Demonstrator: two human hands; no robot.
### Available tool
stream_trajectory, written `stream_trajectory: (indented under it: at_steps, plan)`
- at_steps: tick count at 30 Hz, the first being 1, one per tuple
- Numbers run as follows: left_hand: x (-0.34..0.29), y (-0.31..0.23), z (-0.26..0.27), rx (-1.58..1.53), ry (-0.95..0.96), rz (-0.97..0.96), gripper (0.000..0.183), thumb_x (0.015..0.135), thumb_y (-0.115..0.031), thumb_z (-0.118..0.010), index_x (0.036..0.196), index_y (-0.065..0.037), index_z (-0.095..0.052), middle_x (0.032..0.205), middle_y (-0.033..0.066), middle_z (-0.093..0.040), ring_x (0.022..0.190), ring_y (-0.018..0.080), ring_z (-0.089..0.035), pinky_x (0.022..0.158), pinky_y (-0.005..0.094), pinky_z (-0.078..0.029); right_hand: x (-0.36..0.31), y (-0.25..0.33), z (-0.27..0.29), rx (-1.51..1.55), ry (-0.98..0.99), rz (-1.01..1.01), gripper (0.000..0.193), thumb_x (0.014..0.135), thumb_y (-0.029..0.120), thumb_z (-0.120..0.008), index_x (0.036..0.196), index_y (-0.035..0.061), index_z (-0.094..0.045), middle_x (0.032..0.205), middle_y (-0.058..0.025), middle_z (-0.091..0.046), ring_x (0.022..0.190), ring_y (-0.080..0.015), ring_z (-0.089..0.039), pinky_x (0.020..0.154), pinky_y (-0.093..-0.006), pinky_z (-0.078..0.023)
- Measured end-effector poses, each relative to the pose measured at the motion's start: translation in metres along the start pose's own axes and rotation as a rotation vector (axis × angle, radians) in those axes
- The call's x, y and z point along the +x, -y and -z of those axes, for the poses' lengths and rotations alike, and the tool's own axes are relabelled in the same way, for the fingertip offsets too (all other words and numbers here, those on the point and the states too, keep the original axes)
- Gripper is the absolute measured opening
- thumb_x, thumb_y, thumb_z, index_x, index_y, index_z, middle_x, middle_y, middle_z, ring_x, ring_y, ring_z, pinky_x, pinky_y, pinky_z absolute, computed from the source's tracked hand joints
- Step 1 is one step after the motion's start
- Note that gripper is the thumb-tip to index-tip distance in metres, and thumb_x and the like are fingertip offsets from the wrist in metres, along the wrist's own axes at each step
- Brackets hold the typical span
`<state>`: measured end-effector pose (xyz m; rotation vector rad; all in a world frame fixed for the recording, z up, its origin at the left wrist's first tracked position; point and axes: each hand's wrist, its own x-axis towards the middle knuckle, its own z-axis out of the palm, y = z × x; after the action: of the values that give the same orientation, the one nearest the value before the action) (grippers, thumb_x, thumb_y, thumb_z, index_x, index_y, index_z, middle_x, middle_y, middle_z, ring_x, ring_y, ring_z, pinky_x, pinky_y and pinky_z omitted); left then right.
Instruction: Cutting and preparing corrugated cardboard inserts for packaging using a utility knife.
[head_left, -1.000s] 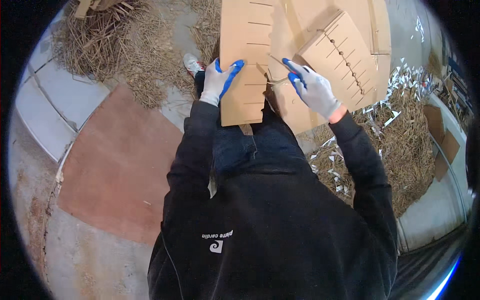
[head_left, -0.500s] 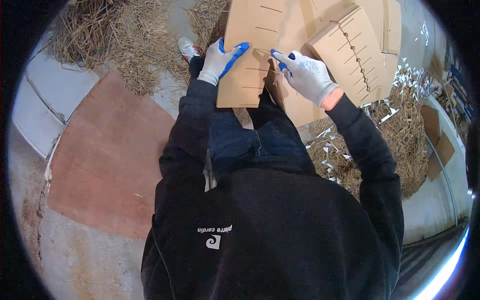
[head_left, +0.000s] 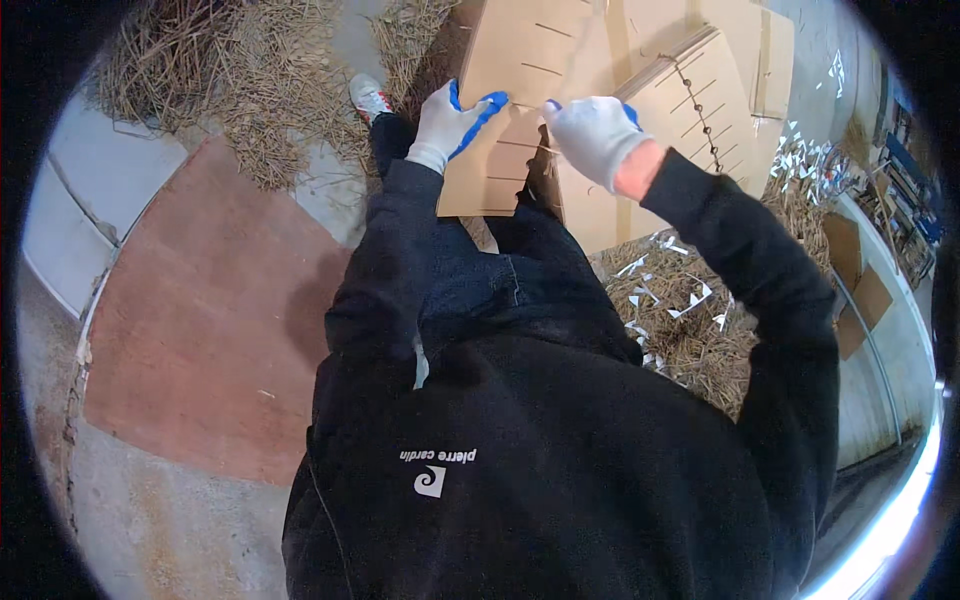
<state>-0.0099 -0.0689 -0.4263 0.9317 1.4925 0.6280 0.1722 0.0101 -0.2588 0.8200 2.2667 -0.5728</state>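
Observation:
A tan cardboard sheet [head_left: 493,145] with short dark slits in a column lies over my lap. My left hand [head_left: 449,120], in a white glove with blue palm coating, grips its left edge, thumb on top. Beside the sheet's right edge, my gloved right hand [head_left: 597,140] is closed with curled fingers; what it pinches is hidden. Something thin and light crosses the sheet between the hands, too small to name. A dark brown, ragged piece [head_left: 538,170] shows along the sheet's lower right edge. To the right rests a stack of slit cardboard sheets [head_left: 722,80] with a row of small brown lumps down it.
A large cardboard box or board [head_left: 592,215] supports the stack. Dry straw [head_left: 285,90] heaps at the far left; more straw with white paper scraps [head_left: 690,295] lies at right. A reddish-brown board [head_left: 215,320] covers floor at left, beside white panels [head_left: 85,200].
My right hand has gone from a stretched index finger to a curled grip, moving slightly left and turning over. My left hand keeps its hold; the sheet has tilted slightly rightward at its top.

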Motion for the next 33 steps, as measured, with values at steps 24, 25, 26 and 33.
stream_trajectory:
  at_steps: [24,25,26,33]
  plan:
    - [0.0,-0.006,-0.001,0.063,0.035,0.019,0.065,0.077,-0.057,-0.076,0.111,-0.002,-0.067,0.106,0.0211,-0.071,0.101,0.0363,-0.068,0.089,0.0431,-0.053,0.021,0.001,-0.005,-0.014,0.124,-0.007,0.014,0.085,0.01,-0.058,0.086,0.0028,-0.07,0.088,-0.0178,-0.07,0.086,-0.0331,-0.071,0.076,-0.0403,-0.056]
    - [0.001,-0.003,-0.001,0.04,0.044,0.017,0.065,0.077,-0.057,-0.076,0.111,-0.002,-0.067,0.106,0.0211,-0.071,0.101,0.0363,-0.068,0.089,0.0432,-0.053,0.026,0.003,0.0,-0.011,0.154,-0.001,0.014,0.084,0.01,-0.058,0.085,0.0024,-0.07,0.088,-0.0182,-0.07,0.086,-0.0334,-0.071,0.076,-0.0406,-0.056]
    - [0.001,0.001,0.001,0.018,0.053,0.014,0.065,0.077,-0.057,-0.076,0.111,-0.002,-0.067,0.106,0.0211,-0.071,0.101,0.0364,-0.068,0.089,0.0432,-0.053,0.03,0.004,0.002,-0.008,0.184,0.005,0.014,0.084,0.01,-0.059,0.084,0.002,-0.07,0.087,-0.0186,-0.07,0.086,-0.0338,-0.071,0.076,-0.0408,-0.056]
    - [0.006,0.011,-0.006,-0.005,0.077,0.002,0.063,0.077,-0.055,-0.075,0.108,0.0,-0.067,0.102,0.0224,-0.072,0.101,0.0365,-0.069,0.088,0.0429,-0.053,0.023,0.007,0.008,-0.008,0.189,-0.038,0.012,0.086,0.01,-0.057,0.092,0.002,-0.064,0.086,-0.0172,-0.069,0.084,-0.0338,-0.07,0.073,-0.0422,-0.056]
